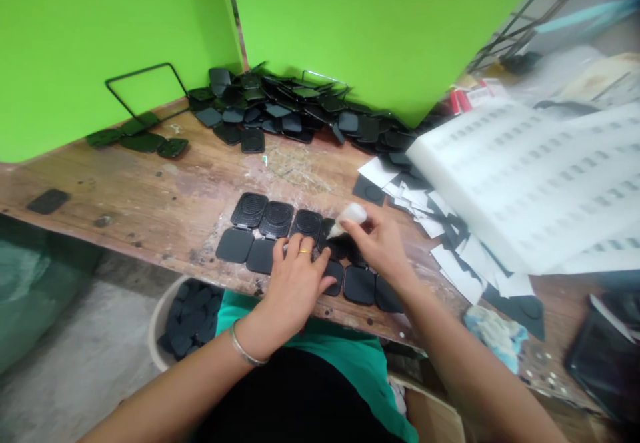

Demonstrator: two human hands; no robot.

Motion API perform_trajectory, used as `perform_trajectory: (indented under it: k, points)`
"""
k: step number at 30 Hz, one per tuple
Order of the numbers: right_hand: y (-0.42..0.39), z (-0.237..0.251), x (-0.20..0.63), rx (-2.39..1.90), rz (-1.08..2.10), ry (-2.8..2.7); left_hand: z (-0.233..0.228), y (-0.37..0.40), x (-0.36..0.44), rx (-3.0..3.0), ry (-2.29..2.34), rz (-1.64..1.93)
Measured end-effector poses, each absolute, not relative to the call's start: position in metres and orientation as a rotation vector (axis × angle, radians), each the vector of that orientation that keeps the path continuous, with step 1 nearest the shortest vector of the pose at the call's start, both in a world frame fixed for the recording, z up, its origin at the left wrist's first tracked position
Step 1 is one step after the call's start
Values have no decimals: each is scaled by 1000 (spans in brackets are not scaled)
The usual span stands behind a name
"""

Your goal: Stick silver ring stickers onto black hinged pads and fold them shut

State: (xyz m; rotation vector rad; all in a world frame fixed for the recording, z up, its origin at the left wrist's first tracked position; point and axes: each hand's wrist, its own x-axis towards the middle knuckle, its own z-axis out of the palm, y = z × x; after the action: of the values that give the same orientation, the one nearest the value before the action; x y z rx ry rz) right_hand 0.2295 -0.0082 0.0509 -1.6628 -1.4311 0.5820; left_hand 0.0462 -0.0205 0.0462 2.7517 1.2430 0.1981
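A row of opened black hinged cases (250, 210) lies along the front of the wooden table, ridged halves at the back and smooth halves towards me. My left hand (296, 283) rests on the smooth halves near the row's middle, fingers spread, a ring on one of them. In my right hand (383, 240) is a small white squeeze bottle (353, 215), tilted with its nozzle down at a ridged half right of the middle. My right hand partly hides the cases beneath it. Whether anything comes out of the nozzle I cannot tell.
A heap of black cases (280, 106) lies against the green wall (350, 23). White and dark card pieces (465, 266) and a large white foam sheet (505, 183) are at right, near a crumpled cloth (495, 336). Below the table's left edge stands a bucket (156, 326) of black pieces.
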Motion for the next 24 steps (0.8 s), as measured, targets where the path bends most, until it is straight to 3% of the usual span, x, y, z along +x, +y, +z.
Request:
perform_trajectory:
  k: [13, 24]
  points:
    - [5, 48, 244, -1825, 270, -1485, 45, -21, 45, 2765, 1236, 205]
    - [-22, 52, 246, -1758, 666, -1237, 49, -21, 44, 2676, 1248, 264]
